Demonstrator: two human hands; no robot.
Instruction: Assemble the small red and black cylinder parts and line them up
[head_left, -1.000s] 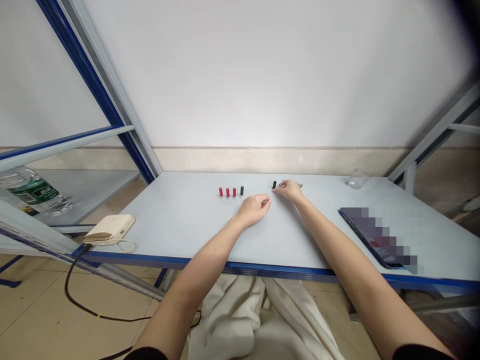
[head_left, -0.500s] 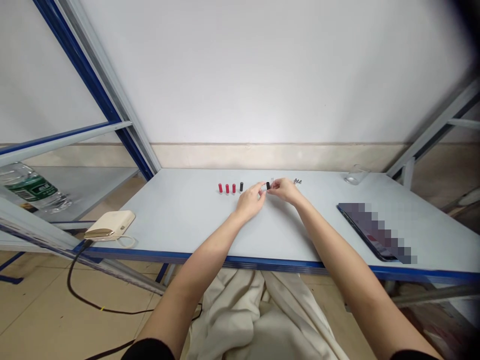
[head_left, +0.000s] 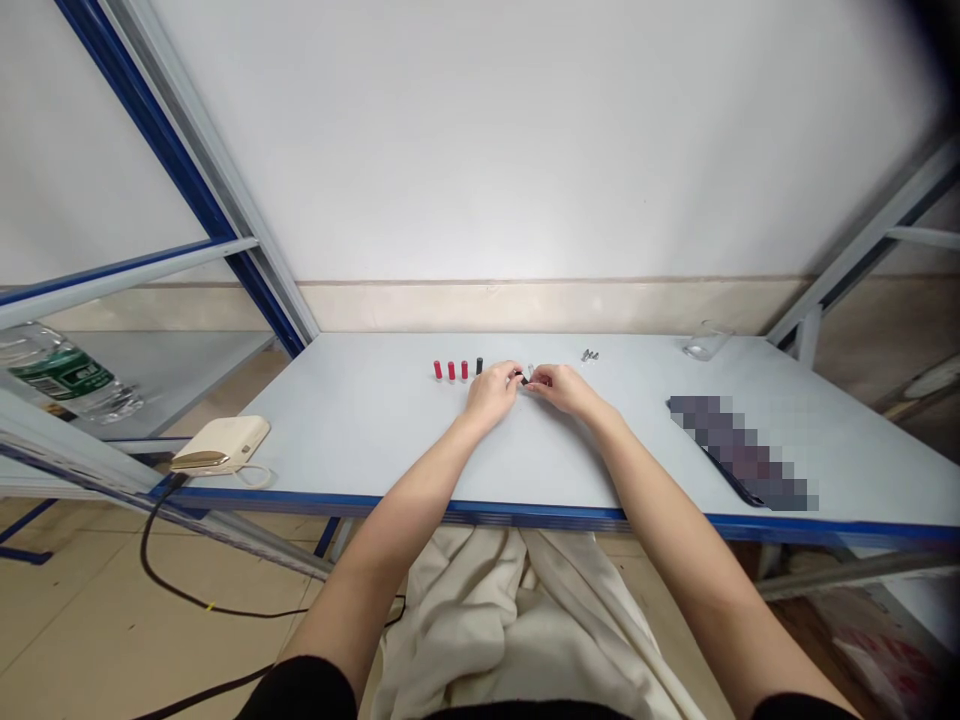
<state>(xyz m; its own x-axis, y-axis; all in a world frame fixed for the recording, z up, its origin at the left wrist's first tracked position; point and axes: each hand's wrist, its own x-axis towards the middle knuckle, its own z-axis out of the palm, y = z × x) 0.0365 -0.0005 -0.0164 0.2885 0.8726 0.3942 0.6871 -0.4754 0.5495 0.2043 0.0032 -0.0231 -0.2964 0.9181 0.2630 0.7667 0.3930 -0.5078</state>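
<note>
Both my hands meet over the middle of the table. My left hand (head_left: 491, 393) pinches a small black-capped tube (head_left: 523, 379), which is held tilted. The fingers of my right hand (head_left: 560, 387) are closed at its other side, touching the tube's end. A small clear piece shows at those right fingertips; whether it belongs to the tube I cannot tell. Left of my hands, several small tubes stand upright in a row: red-capped ones (head_left: 451, 371) with clear bottoms, then a black-capped one (head_left: 479, 366), partly hidden by my left hand.
Behind my right hand lie small shiny metal pieces (head_left: 590, 355). A clear glass (head_left: 705, 345) lies tipped toward the back right. A pixelated flat dark device (head_left: 731, 450) rests at right. At the left edge sits a cream-coloured box (head_left: 223, 443) with a cable. Blue-grey frame posts flank the table (head_left: 360, 440).
My hands have drawn closer together and slightly left. The black-capped tube, nearly upright before, now tilts between my fingers. The view has shifted slightly.
</note>
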